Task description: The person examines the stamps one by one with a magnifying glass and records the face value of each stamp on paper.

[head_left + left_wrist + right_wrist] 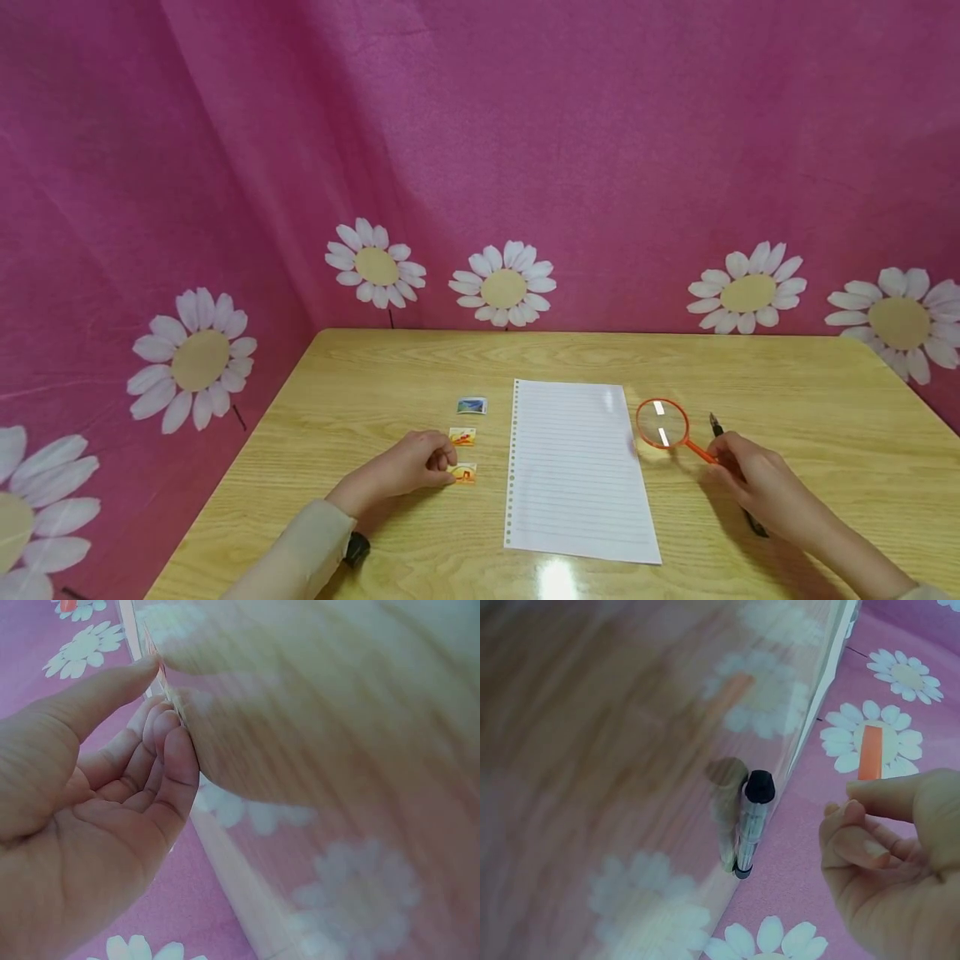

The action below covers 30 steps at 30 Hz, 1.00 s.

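My left hand rests at the left end of the nearest postage stamp, orange and yellow. Thumb and curled fingers bracket that stamp's edge, which looks thin in the left wrist view. Just beyond it lie a second yellow stamp and a blue-green stamp, forming a column. With thumb and curled fingers, my right hand pinches the orange handle of a magnifying glass. Its round lens points left, beside the paper. A black fountain pen lies under the right hand, partly covered by it.
A lined, hole-punched sheet of paper lies between the hands, right of the stamps. The wooden table is glossy and reflects light. A pink curtain with white daisies hangs behind and to the left.
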Available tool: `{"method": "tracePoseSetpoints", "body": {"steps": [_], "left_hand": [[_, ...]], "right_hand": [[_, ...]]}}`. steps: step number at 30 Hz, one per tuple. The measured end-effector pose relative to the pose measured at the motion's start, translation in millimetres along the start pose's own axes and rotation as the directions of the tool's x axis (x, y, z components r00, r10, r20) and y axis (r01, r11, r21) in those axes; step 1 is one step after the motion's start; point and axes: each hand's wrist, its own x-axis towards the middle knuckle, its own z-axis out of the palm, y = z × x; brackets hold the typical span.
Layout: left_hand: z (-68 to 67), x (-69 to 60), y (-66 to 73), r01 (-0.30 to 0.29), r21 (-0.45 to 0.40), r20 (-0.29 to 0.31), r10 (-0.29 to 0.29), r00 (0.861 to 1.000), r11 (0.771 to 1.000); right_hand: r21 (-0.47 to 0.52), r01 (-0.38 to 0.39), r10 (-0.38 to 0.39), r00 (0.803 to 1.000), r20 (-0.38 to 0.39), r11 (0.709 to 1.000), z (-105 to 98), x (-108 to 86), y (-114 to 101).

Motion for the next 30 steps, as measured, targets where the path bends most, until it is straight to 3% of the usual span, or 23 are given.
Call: {"method": "tracePoseSetpoints", "body": {"steps": [14,30], "left_hand": [[-0.5,0.9,-0.2,0.002,-0.023,0.006,-0.002,1.000,1.000],[1.3,2.9,-3.3,0.001,-0.013,0.004,-0.001,1.000,1.000]], "right_hand": [[0.147,-0.009,0.004,0.999,0.034,0.989,-1.5,5.2,-1.4],[0.253,0.063,-0.083,0.994,0.071,0.965,5.9,11.0,-5.6]]}}
